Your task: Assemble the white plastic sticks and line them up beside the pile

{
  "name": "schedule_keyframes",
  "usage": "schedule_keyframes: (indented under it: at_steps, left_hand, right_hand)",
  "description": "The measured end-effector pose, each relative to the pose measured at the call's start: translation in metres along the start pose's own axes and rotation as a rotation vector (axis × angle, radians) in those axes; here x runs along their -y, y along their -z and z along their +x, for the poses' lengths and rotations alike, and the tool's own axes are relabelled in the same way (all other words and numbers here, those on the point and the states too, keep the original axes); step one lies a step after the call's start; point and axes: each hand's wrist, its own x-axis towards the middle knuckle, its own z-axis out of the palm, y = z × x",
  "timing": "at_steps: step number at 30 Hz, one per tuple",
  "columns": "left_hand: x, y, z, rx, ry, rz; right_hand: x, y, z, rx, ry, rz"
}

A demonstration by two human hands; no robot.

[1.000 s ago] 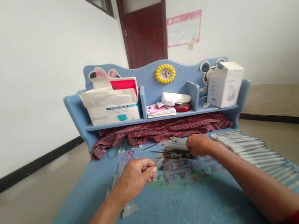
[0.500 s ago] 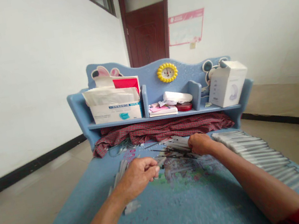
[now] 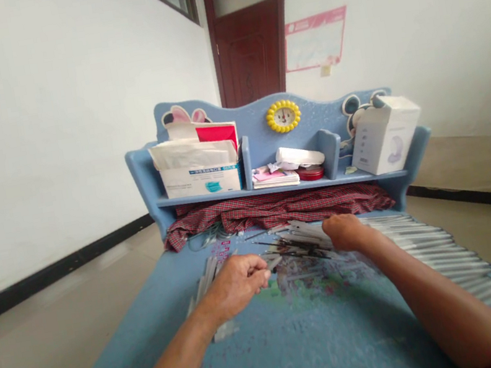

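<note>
While hands (image 3: 241,279) (image 3: 344,232) curl, contents unclear, dark rods (image 3: 308,252) lie between, checked cloth (image 3: 273,212) behind.

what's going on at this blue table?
A person is working bare-handed with slim pieces on the table. The left hand has its fingers curled in beside a short pale piece; whether it grips that is unclear. The right hand is at the right edge of a loose heap of dark and pale sticks, its grip hidden. Pale tubes lie in a row to the right.
</note>
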Motion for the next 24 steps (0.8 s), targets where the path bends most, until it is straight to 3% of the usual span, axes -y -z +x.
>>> schedule_keyframes:
  at_steps: [6, 10, 13, 17, 24]
  left_hand:
    - [0.0, -0.001, 0.0, -0.008, -0.001, -0.026]
    - [0.001, -0.003, 0.0, -0.008, -0.02, -0.117]
    - [-0.001, -0.004, -0.001, -0.011, -0.012, -0.152]
    - [-0.003, -0.005, -0.003, 0.006, -0.009, -0.126]
    - [-0.007, -0.006, -0.006, 0.038, -0.026, -0.067]
  right_hand:
    - [0.002, 0.011, -0.007, -0.028, 0.094, 0.06]
    - [0.02, 0.027, -0.02, 0.011, 0.352, 0.433]
    - [0.034, 0.036, -0.032, -0.098, 0.441, 0.642]
    - [0.042, 0.037, -0.038, -0.243, 0.49, 0.665]
    - [0.044, 0.033, -0.039, -0.311, 0.557, 0.588]
